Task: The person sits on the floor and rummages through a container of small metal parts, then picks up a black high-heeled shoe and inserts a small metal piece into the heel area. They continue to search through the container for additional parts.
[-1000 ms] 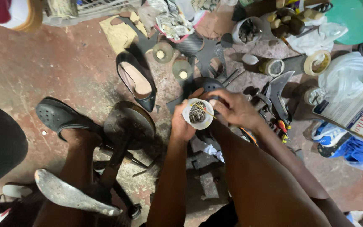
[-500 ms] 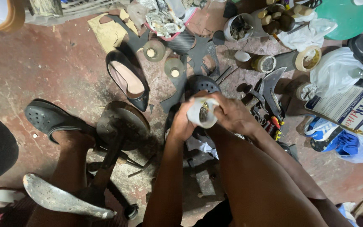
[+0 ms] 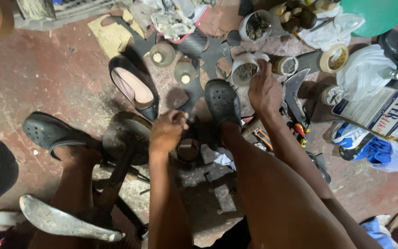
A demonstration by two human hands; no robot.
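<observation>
My right hand [image 3: 264, 90] reaches forward and grips the rim of a white container [image 3: 244, 70] full of small nails, which sits low by the floor beyond my black clog [image 3: 223, 101]. My left hand [image 3: 166, 131] hovers over the metal shoe stand [image 3: 126, 136] with its fingers curled together; whether anything small is pinched in them is hidden. A black flat shoe [image 3: 134, 87] with a pale insole lies just beyond the stand. A small dark round tin [image 3: 189, 148] stands below my left hand.
A second white cup of nails [image 3: 256, 25], two round tins [image 3: 162, 54], a tape roll [image 3: 333, 57], a curved blade [image 3: 293, 92], a printed box [image 3: 383, 113], a blue sneaker [image 3: 360, 143] and a green basin [image 3: 374, 14] crowd the far and right floor. My other clog [image 3: 47, 133] is at left.
Both hands held the white container close over my knee. My right hand has now carried it forward and to the right, and my left hand has come away from it with its fingers closed.
</observation>
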